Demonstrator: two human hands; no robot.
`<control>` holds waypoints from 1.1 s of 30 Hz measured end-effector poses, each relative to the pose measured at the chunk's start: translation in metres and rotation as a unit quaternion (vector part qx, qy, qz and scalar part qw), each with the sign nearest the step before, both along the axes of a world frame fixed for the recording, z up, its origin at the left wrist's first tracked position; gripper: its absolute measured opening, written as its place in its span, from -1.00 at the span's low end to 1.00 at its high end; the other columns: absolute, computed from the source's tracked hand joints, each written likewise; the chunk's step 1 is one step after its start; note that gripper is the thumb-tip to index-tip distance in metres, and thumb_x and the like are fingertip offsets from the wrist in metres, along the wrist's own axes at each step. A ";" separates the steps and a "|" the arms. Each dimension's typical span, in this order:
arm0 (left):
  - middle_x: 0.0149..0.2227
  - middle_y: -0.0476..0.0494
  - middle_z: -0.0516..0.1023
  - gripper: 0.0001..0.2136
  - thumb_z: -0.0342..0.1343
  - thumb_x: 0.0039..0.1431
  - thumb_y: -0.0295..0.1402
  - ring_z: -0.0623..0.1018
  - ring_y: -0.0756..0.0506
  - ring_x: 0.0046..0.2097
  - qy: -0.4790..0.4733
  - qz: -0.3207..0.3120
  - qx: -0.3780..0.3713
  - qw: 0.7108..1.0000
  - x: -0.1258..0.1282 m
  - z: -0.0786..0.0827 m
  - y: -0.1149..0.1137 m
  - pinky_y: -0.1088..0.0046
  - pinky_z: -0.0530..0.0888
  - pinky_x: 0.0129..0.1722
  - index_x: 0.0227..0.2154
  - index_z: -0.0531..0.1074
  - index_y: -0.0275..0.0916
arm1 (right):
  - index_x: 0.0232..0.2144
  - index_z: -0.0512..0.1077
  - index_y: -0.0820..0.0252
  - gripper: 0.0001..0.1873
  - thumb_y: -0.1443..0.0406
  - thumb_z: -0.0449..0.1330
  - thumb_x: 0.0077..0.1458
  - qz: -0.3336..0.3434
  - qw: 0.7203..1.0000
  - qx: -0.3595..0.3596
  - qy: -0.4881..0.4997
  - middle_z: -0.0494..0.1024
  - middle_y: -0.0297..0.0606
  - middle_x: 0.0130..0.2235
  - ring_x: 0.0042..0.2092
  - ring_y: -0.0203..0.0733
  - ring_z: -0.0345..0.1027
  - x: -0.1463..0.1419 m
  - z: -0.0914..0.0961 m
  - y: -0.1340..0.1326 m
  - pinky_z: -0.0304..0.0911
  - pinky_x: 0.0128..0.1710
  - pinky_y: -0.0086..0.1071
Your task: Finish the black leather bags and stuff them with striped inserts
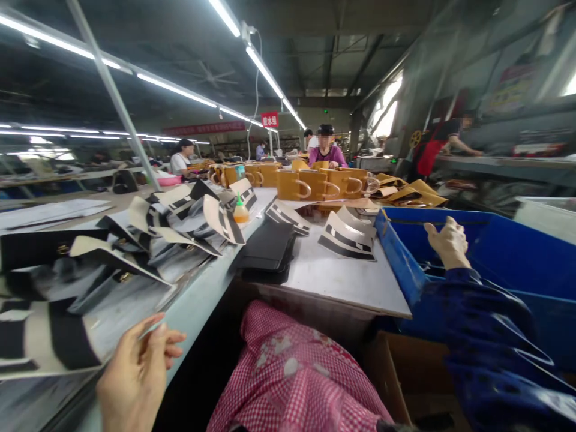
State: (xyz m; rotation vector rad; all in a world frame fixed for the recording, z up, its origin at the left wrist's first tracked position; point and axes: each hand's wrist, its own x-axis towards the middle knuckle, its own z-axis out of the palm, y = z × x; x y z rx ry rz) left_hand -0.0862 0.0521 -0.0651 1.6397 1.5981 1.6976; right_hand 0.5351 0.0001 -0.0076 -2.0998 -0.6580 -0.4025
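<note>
My left hand (140, 367) is at the lower left, beside the table's edge. Its thumb and forefinger pinch a small pale-blue strip (153, 329), too small to name surely. My right hand (448, 243) reaches over the blue plastic bin (405, 258), thumb apart from the fingers, with nothing visible in it. Cream-and-black striped bag pieces (222, 219) lie curled across the left table. Another striped piece (346, 237) rests on the white board (333, 285) in front of me, next to a black flat panel (267, 245).
A glue bottle (240, 211) with a green tip stands among the pieces. Mustard-coloured bag parts (294, 185) line the far table. Below the bin is an open cardboard box (391, 366). One co-worker (327, 153) sits opposite; others work farther back.
</note>
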 end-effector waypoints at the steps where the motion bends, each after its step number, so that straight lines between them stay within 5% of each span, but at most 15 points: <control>1: -0.53 -0.04 0.61 -0.56 0.12 0.11 0.07 0.56 -0.09 -0.57 -0.016 -0.027 -0.020 0.999 0.002 0.000 -0.003 0.46 0.50 -0.63 -0.17 0.45 -0.21 | 0.03 0.40 0.21 -0.68 0.20 0.16 0.28 0.037 0.999 -0.019 -0.006 0.44 -0.09 0.06 0.02 -0.06 0.38 -0.017 -0.008 0.021 0.34 0.03 -0.05; 4: -0.50 -0.08 0.59 -0.55 0.07 0.17 0.05 0.53 -0.07 -0.56 -0.042 -0.080 -0.055 0.994 0.012 -0.005 -0.008 0.48 0.46 -0.61 -0.13 0.42 -0.26 | 0.02 0.41 0.18 -0.70 0.19 0.16 0.29 0.213 0.972 -0.083 -0.047 0.49 -0.16 0.01 -0.04 -0.13 0.43 -0.094 -0.039 0.092 0.40 -0.04 -0.13; 8: -0.51 -0.04 0.54 -0.58 0.04 0.21 0.01 0.48 -0.03 -0.57 -0.052 -0.144 -0.096 0.983 0.026 -0.020 -0.013 0.50 0.42 -0.60 -0.12 0.38 -0.27 | 0.01 0.43 0.20 -0.69 0.18 0.18 0.28 0.439 0.875 -0.162 -0.126 0.48 -0.15 0.04 -0.03 -0.13 0.43 -0.222 -0.077 0.166 0.41 -0.03 -0.13; 12: -0.51 0.00 0.51 -0.63 0.00 0.26 -0.04 0.46 -0.01 -0.55 -0.051 -0.174 -0.128 0.975 0.032 -0.026 -0.015 0.50 0.40 -0.55 -0.11 0.38 -0.27 | 0.10 0.37 0.19 -0.59 0.16 0.19 0.26 0.466 0.844 -0.187 -0.186 0.40 -0.11 0.14 0.09 -0.02 0.36 -0.305 -0.095 0.203 0.33 0.06 0.00; 16: -0.51 0.00 0.51 -0.64 0.03 0.26 -0.05 0.44 -0.01 -0.55 -0.087 -0.188 -0.151 0.967 0.031 -0.029 -0.013 0.49 0.36 -0.55 -0.12 0.39 -0.27 | 0.07 0.39 0.20 -0.63 0.16 0.18 0.27 0.427 0.852 -0.220 -0.207 0.43 -0.12 0.10 0.05 -0.05 0.38 -0.321 -0.093 0.216 0.35 0.03 -0.03; 21: -0.45 -0.12 0.59 -0.58 0.08 0.22 -0.02 0.53 -0.05 -0.48 -0.136 -0.217 -0.163 0.953 0.036 -0.037 -0.009 0.48 0.40 -0.54 -0.11 0.41 -0.30 | -0.01 0.43 0.20 -0.72 0.20 0.13 0.31 0.416 0.855 -0.210 -0.228 0.49 -0.14 -0.01 -0.06 -0.14 0.43 -0.312 -0.078 0.193 0.41 -0.08 -0.18; 25: 0.06 -0.51 0.53 -0.37 0.12 0.18 0.03 0.62 -0.26 -0.06 -0.205 -0.264 -0.172 0.927 0.056 -0.032 -0.013 0.30 0.59 -0.29 0.15 0.28 -0.34 | 0.05 0.46 0.20 -0.66 0.27 -0.03 0.38 0.466 0.831 -0.141 -0.268 0.52 -0.08 -0.14 -0.11 -0.15 0.45 -0.337 -0.081 0.130 0.37 -0.24 -0.39; 27: 0.26 -0.56 0.32 -0.28 0.12 0.20 0.00 0.50 -0.32 0.15 -0.249 -0.289 -0.171 0.908 0.069 -0.028 -0.017 0.22 0.58 -0.11 0.29 0.11 -0.32 | 0.02 0.48 0.20 -0.65 0.28 -0.03 0.37 0.524 0.795 -0.108 -0.286 0.52 -0.14 -0.23 -0.21 -0.21 0.46 -0.361 -0.088 0.091 0.34 -0.31 -0.44; 29: 0.25 -0.48 0.35 -0.34 0.06 0.26 -0.12 0.46 -0.29 0.20 -0.225 -0.282 -0.149 0.921 0.077 -0.027 -0.020 0.19 0.50 0.06 0.32 0.07 -0.31 | -0.13 0.53 0.21 -0.64 0.30 -0.08 0.37 0.590 0.749 -0.067 -0.294 0.49 -0.18 -0.31 -0.33 -0.27 0.44 -0.383 -0.092 0.056 0.33 -0.38 -0.48; 31: 0.18 -0.39 0.45 -0.48 -0.02 0.29 -0.26 0.44 -0.25 0.22 -0.165 -0.231 -0.122 0.951 0.079 -0.030 -0.021 0.19 0.38 0.20 0.27 0.19 -0.31 | -0.28 0.53 0.22 -0.59 0.33 -0.11 0.38 0.680 0.683 -0.016 -0.267 0.47 -0.22 -0.39 -0.42 -0.30 0.41 -0.396 -0.091 0.032 0.32 -0.44 -0.49; 33: 0.06 -0.36 0.54 -0.59 -0.07 0.28 -0.36 0.49 -0.25 0.15 -0.121 -0.196 -0.115 0.966 0.074 -0.032 -0.021 0.18 0.39 0.17 0.16 0.34 -0.31 | -0.20 0.52 0.19 -0.65 0.30 -0.08 0.38 0.741 0.634 0.008 -0.220 0.53 -0.21 -0.32 -0.39 -0.29 0.47 -0.397 -0.086 0.024 0.38 -0.41 -0.50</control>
